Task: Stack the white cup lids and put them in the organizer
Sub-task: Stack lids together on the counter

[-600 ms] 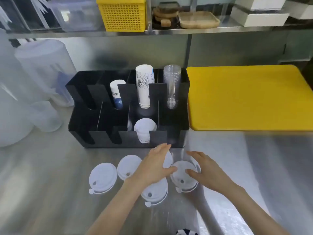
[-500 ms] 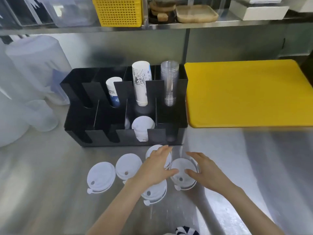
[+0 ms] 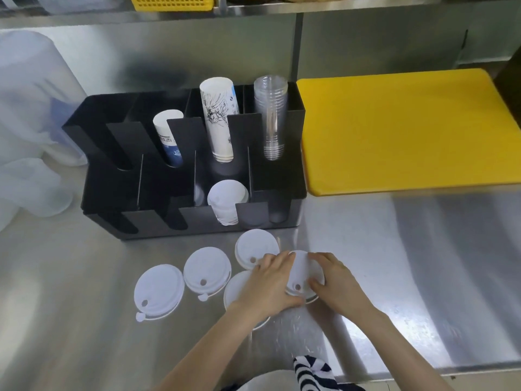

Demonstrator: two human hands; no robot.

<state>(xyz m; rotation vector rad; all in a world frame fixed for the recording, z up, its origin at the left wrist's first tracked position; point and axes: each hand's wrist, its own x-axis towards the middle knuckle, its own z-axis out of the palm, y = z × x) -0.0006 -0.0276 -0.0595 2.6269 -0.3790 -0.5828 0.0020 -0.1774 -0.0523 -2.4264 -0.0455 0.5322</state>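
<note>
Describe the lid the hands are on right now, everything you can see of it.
The held lid is a round white plastic cup lid with a raised rim and a small sip hole near its front edge. It sits at the counter, rightmost of the loose lids, just in front of the black organizer. The left hand grips its left edge, the right hand its right edge. Whether it is lifted is unclear.

Lids (image 3: 207,268) lie before organizer (image 3: 282,176), board (image 3: 406,128) right.

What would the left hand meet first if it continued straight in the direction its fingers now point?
Probably the right hand: the left hand points across the held lid toward it, though depth is unclear.
</note>
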